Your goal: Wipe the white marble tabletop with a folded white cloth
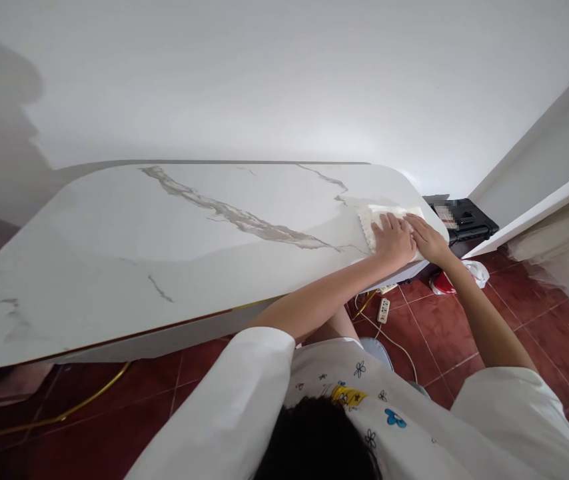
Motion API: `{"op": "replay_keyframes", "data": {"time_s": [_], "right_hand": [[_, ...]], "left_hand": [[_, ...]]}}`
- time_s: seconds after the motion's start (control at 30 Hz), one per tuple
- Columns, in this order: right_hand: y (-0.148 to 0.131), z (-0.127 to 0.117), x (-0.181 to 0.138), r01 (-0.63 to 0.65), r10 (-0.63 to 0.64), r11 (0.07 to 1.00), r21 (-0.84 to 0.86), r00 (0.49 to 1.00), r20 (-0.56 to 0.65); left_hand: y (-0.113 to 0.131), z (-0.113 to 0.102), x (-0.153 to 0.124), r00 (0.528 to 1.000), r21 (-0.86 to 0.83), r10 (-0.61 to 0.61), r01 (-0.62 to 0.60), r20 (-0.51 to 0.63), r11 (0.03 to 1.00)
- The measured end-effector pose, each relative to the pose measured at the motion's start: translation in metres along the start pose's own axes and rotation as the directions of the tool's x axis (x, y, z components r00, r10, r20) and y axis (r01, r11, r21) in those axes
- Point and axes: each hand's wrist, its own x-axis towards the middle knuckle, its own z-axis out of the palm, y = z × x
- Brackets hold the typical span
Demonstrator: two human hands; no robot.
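Observation:
A white cloth (380,215) lies flat near the right end of a white marble table (174,247) with grey veins. Both of my hands rest on the cloth. My left hand (393,239) lies palm down with its fingers stretched out over the cloth's middle. My right hand (427,239) presses flat on the cloth's right part, close to the table's rounded corner. Part of the cloth is hidden under the hands.
A white wall stands behind the table. A black box (464,221) sits on the floor past the table's right end. A white power strip (383,310) with cables and a red and white object (447,281) lie on the red tiled floor.

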Motion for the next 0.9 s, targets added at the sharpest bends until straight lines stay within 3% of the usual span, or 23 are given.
{"op": "replay_keyframes", "data": {"time_s": [0.23, 0.7, 0.9], "right_hand": [[0.01, 0.007, 0.036, -0.02, 0.021, 0.999, -0.038, 1.0, 0.02], [0.019, 0.035, 0.143, -0.115, 0.119, 0.992, -0.056, 0.99, 0.081], [0.029, 0.05, 0.184, -0.078, 0.081, 0.996, -0.046, 0.995, 0.06]], "left_hand": [[-0.014, 0.003, 0.034, 1.0, -0.023, -0.025, 0.025, -0.008, 0.999], [-0.078, 0.006, 0.117, 0.993, -0.056, -0.102, 0.099, -0.058, 0.994], [-0.099, 0.006, 0.146, 0.985, -0.051, -0.146, 0.141, -0.094, 0.989]]}}
